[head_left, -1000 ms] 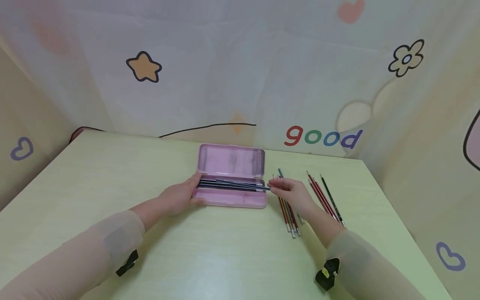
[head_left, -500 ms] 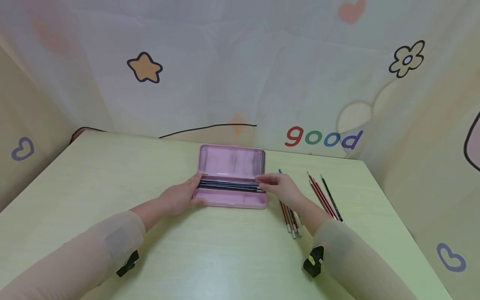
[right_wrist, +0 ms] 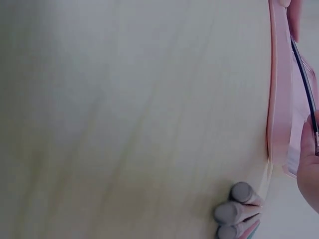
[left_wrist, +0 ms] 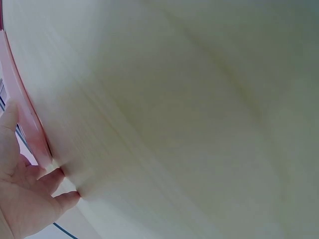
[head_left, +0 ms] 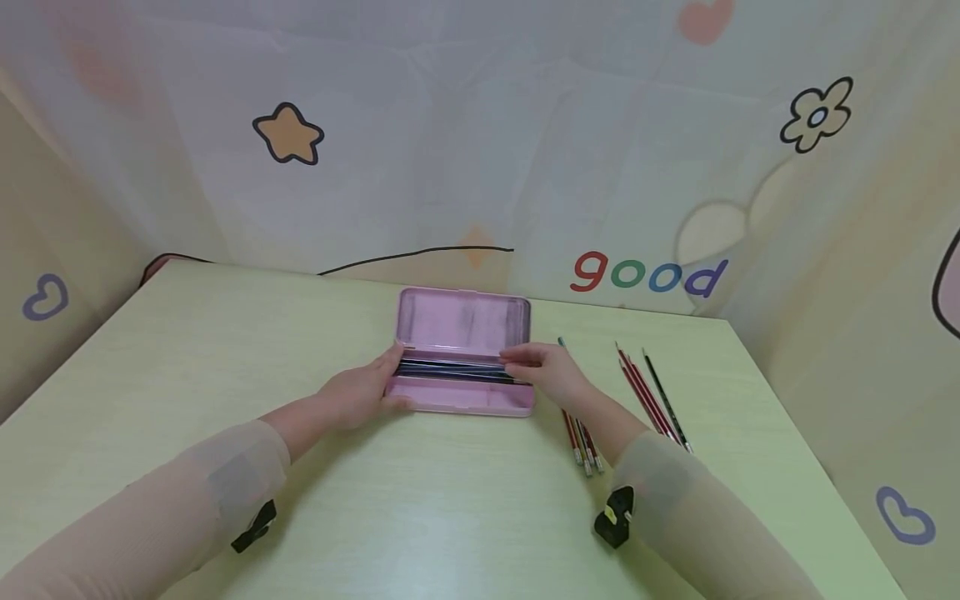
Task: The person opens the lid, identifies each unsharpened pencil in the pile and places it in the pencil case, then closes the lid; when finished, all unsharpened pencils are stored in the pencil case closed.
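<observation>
A pink pencil case [head_left: 442, 398] lies with its lid raised toward the wall, and several dark pencils [head_left: 442, 370] rest lengthwise inside. My left hand [head_left: 358, 395] grips the case's left end; in the left wrist view its thumb is against the pink side wall [left_wrist: 26, 117] and two fingertips touch the table. At the case's right end, my right hand [head_left: 553, 373] pinches the end of a dark pencil. The right wrist view has this pencil [right_wrist: 304, 77] slanting over the case, its end between thumb [right_wrist: 310, 174] and fingers.
Right of the case lies a bundle of pencils [head_left: 579, 446], partly hidden under my right forearm. Farther right are several red pencils [head_left: 643, 392] and a dark green pencil [head_left: 664, 398]. A printed cloth wall [head_left: 450, 167] stands behind the table [head_left: 360, 500].
My right hand has moved left with the dark pencil, from beyond the case's right edge to over its right end. The pencil now lies along the others. My left hand has stayed put.
</observation>
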A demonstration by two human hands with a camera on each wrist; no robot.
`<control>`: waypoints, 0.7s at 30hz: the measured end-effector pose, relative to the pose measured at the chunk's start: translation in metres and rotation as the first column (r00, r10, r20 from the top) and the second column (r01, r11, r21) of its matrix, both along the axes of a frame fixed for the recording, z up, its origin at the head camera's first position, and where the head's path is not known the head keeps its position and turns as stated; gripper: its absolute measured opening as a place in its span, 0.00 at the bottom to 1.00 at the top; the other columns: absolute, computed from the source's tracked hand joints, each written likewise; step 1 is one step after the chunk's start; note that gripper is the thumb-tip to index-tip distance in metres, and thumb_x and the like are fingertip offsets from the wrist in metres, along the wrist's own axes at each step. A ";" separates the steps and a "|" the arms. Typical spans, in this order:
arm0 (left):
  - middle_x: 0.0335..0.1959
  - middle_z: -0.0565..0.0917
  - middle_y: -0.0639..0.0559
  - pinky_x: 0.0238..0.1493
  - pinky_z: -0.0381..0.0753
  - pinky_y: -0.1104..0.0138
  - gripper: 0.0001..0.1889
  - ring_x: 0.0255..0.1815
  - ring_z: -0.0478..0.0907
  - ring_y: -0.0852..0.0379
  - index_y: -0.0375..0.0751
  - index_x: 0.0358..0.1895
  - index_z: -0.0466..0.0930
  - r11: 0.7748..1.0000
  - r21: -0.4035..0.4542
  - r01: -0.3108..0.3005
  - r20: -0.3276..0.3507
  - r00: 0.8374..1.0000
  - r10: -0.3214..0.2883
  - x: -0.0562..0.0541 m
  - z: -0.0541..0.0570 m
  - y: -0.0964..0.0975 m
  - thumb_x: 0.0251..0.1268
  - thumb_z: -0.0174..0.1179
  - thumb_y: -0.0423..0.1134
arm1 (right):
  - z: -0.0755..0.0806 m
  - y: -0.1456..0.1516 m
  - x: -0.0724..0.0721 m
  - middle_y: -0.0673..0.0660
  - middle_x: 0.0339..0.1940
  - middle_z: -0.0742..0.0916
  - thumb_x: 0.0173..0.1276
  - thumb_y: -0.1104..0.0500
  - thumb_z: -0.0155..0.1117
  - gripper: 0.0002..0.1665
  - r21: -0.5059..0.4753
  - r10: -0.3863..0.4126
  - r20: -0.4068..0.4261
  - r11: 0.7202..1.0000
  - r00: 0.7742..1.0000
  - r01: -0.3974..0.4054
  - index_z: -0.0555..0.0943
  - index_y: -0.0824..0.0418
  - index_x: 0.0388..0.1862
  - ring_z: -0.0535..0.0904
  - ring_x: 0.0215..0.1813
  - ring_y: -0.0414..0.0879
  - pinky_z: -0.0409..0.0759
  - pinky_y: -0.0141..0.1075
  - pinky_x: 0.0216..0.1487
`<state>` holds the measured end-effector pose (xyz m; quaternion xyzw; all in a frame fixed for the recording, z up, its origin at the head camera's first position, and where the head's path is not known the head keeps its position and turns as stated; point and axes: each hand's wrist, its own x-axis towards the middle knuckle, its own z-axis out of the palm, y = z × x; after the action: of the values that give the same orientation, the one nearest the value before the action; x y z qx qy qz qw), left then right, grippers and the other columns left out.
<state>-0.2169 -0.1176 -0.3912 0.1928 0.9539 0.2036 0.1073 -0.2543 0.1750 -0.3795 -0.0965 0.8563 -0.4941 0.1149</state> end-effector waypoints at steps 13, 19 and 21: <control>0.74 0.46 0.42 0.64 0.60 0.51 0.50 0.69 0.57 0.41 0.37 0.74 0.35 1.000 0.013 0.001 0.007 1.000 -0.001 0.001 0.001 0.000 0.61 0.54 0.60 | -0.002 -0.009 -0.001 0.55 0.47 0.85 0.64 0.64 0.63 0.15 -0.011 0.015 0.036 1.000 0.999 -0.015 0.81 0.62 0.50 0.78 0.48 0.45 0.77 0.34 0.50; 0.74 0.47 0.42 0.64 0.62 0.50 0.50 0.68 0.58 0.41 0.37 0.74 0.35 1.000 0.010 -0.002 0.000 1.000 0.002 0.001 0.000 0.000 0.61 0.54 0.61 | -0.003 -0.012 -0.002 0.56 0.46 0.85 0.64 0.66 0.63 0.15 -0.013 0.017 0.033 1.000 0.999 -0.017 0.82 0.63 0.50 0.79 0.47 0.45 0.77 0.35 0.50; 0.74 0.47 0.42 0.63 0.62 0.50 0.51 0.68 0.59 0.41 0.37 0.74 0.35 1.000 0.008 0.000 -0.003 1.000 0.000 0.000 0.000 0.000 0.60 0.54 0.61 | -0.003 -0.012 -0.002 0.56 0.46 0.85 0.64 0.66 0.62 0.15 -0.012 0.018 0.038 1.000 0.999 -0.017 0.81 0.63 0.50 0.79 0.46 0.45 0.77 0.34 0.50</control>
<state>-0.2164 -0.1178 -0.3916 0.1934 0.9532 0.2073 0.1052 -0.2563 0.1629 -0.3822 -0.0954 0.8503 -0.4997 0.1349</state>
